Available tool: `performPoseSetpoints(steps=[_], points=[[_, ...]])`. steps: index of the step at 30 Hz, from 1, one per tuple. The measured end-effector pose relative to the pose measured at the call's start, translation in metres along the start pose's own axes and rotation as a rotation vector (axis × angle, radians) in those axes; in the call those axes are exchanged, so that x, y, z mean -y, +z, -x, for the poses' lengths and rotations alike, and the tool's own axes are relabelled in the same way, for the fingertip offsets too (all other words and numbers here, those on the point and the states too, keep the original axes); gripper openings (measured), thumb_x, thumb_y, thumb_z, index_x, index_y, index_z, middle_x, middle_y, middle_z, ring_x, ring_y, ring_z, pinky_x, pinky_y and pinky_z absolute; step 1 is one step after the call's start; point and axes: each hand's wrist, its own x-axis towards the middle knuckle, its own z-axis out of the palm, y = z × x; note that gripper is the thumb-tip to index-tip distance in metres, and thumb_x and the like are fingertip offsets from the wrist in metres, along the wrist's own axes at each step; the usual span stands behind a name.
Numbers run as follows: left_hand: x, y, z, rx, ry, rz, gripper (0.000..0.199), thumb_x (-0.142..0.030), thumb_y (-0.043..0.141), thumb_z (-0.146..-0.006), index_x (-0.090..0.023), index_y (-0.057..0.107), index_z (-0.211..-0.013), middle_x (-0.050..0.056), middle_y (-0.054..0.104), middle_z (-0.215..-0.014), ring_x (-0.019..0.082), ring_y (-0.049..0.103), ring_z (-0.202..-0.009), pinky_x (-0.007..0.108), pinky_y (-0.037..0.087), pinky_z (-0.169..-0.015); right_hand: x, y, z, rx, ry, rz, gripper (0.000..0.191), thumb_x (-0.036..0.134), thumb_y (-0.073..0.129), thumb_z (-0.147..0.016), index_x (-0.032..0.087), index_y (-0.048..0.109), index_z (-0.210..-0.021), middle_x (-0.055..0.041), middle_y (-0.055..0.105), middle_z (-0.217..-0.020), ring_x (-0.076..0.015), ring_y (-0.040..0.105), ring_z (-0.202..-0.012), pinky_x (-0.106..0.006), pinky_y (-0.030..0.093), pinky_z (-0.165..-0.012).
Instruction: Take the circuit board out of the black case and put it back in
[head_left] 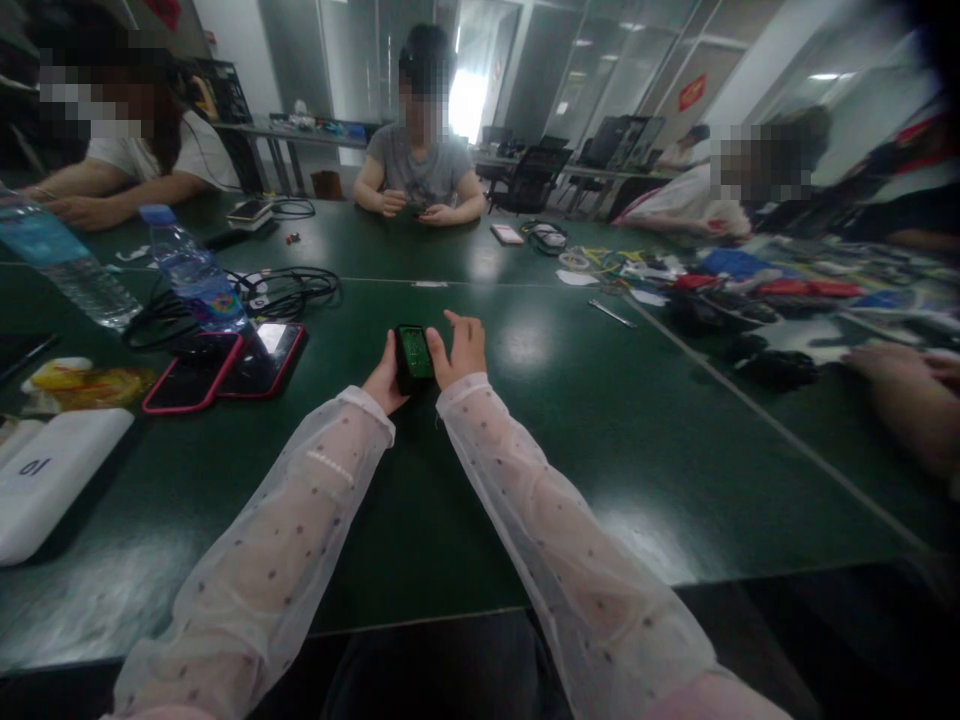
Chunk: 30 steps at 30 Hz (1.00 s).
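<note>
My left hand (385, 378) grips a small black device (415, 352) with a green face by its left side, just above the green table. Fine pale marks show on that face, but I cannot tell whether it is a lit screen or a circuit board. At its right edge is my right hand (459, 352), thumb by the device and fingers raised and apart. Whether that thumb touches the device is unclear. Sheer white dotted sleeves cover both forearms.
On the left are two red-cased phones (264, 362), a water bottle (193, 268), black cables (289, 290) and a white power bank (64, 480). Tweezers (611, 313) lie right of my hands, before a heap of wires (637, 268). Several people sit around the table (600, 420).
</note>
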Motion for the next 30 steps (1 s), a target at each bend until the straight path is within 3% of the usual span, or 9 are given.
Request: performPoseSetpoints(steps=[2, 4, 8, 10, 14, 20, 26, 30], points=[[-0.003, 0.000, 0.001, -0.031, -0.004, 0.052, 0.062, -0.069, 0.042, -0.087, -0.015, 0.066, -0.103, 0.009, 0.071, -0.089, 0.023, 0.067, -0.087, 0.032, 0.053, -0.081, -0.011, 0.003, -0.004, -0.070, 0.093, -0.106, 0.039, 0.049, 0.057, -0.084, 0.023, 0.058, -0.113, -0.0112, 0.053, -0.117, -0.0256, 0.048, -0.118, -0.045, 0.040, -0.106], [-0.006, 0.002, 0.002, -0.056, -0.022, 0.072, 0.060, -0.068, 0.041, -0.088, -0.015, 0.066, -0.103, 0.009, 0.070, -0.088, 0.020, 0.067, -0.082, 0.030, 0.054, -0.077, -0.022, 0.006, -0.009, -0.101, 0.296, -0.278, 0.029, 0.045, 0.058, -0.085, 0.023, 0.058, -0.104, -0.0063, 0.058, -0.103, -0.0189, 0.058, -0.101, -0.038, 0.048, -0.096], [-0.008, 0.006, 0.006, -0.070, -0.042, 0.059, 0.062, -0.068, 0.040, -0.088, -0.014, 0.065, -0.104, 0.010, 0.070, -0.084, 0.022, 0.068, -0.078, 0.033, 0.055, -0.072, -0.037, 0.006, -0.013, -0.006, 0.860, -0.774, 0.022, 0.042, 0.047, -0.093, 0.022, 0.054, -0.093, -0.0008, 0.062, -0.074, -0.0133, 0.062, -0.065, -0.028, 0.056, -0.065], [-0.009, 0.008, 0.008, -0.066, -0.035, 0.073, 0.061, -0.067, 0.040, -0.089, -0.014, 0.065, -0.106, 0.011, 0.070, -0.084, 0.023, 0.068, -0.079, 0.035, 0.056, -0.072, -0.040, -0.001, -0.013, 0.012, 0.984, -0.995, 0.023, 0.042, 0.042, -0.095, 0.022, 0.051, -0.096, -0.0028, 0.065, -0.076, -0.0147, 0.065, -0.066, -0.027, 0.056, -0.060], [-0.010, 0.008, 0.010, -0.080, -0.028, 0.094, 0.056, -0.063, 0.042, -0.090, -0.014, 0.064, -0.110, 0.010, 0.070, -0.085, 0.023, 0.068, -0.081, 0.035, 0.055, -0.076, -0.046, -0.014, -0.010, -0.017, 1.028, -1.219, 0.030, 0.044, 0.033, -0.097, 0.020, 0.050, -0.103, -0.0082, 0.068, -0.089, -0.0164, 0.069, -0.080, -0.028, 0.059, -0.065], [-0.012, 0.009, 0.013, -0.063, -0.019, 0.114, 0.048, -0.053, 0.050, -0.088, -0.014, 0.063, -0.113, 0.012, 0.070, -0.088, 0.026, 0.068, -0.087, 0.039, 0.054, -0.079, -0.052, -0.013, -0.007, 0.038, 0.971, -1.239, 0.048, 0.047, 0.016, -0.098, 0.020, 0.055, -0.107, -0.0092, 0.069, -0.097, -0.0160, 0.069, -0.086, -0.030, 0.059, -0.071], [-0.013, 0.009, 0.015, -0.084, -0.018, 0.090, 0.041, -0.046, 0.051, -0.087, -0.014, 0.064, -0.108, 0.012, 0.070, -0.089, 0.027, 0.068, -0.086, 0.039, 0.054, -0.076, -0.050, -0.009, -0.008, 0.077, 0.963, -1.146, 0.036, 0.041, 0.026, -0.099, 0.022, 0.057, -0.105, -0.0059, 0.070, -0.088, -0.0140, 0.069, -0.080, -0.026, 0.058, -0.068], [-0.011, 0.011, 0.014, -0.086, -0.008, 0.059, 0.040, -0.045, 0.051, -0.087, -0.014, 0.065, -0.106, 0.012, 0.070, -0.084, 0.026, 0.068, -0.079, 0.038, 0.053, -0.071, -0.044, -0.001, -0.004, 0.152, 0.770, -0.931, 0.024, 0.036, 0.047, -0.092, 0.026, 0.058, -0.110, -0.0008, 0.069, -0.089, -0.0117, 0.066, -0.076, -0.026, 0.056, -0.075]])
